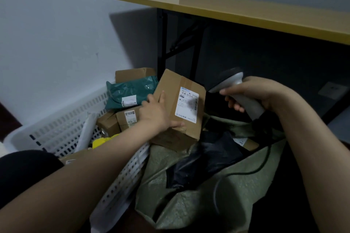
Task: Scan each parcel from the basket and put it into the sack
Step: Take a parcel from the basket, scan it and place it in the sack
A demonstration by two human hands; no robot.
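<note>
In the head view, the job is midway. The left hand (pixel 157 113) grips a cardboard box (pixel 178 111), fingers laid across its top face and thumb clamped along the near edge. The box is tilted so its white label (pixel 187 104) faces up, and it sits over the gap between basket and sack. Whether its lower edge rests on the sack's rim is not clear.

The right hand (pixel 251 94) is curled round the handle of a grey scanner (pixel 234 89), whose head points left at the label, just beside the box. My reading is that this parcel is being scanned and has yet to go into the sack.

The white slotted basket (pixel 62 132) on the left holds several parcels:
- a green mailer (pixel 128 92) at the far side
- small brown boxes (pixel 125 119) below it
- a yellow packet (pixel 104 141) nearer

The olive sack (pixel 198 195), near and right, lies open. A black plastic parcel (pixel 204 159) is inside, with a labelled brown one (pixel 246 143) at its far right. So some are done and a good many are left.
</note>
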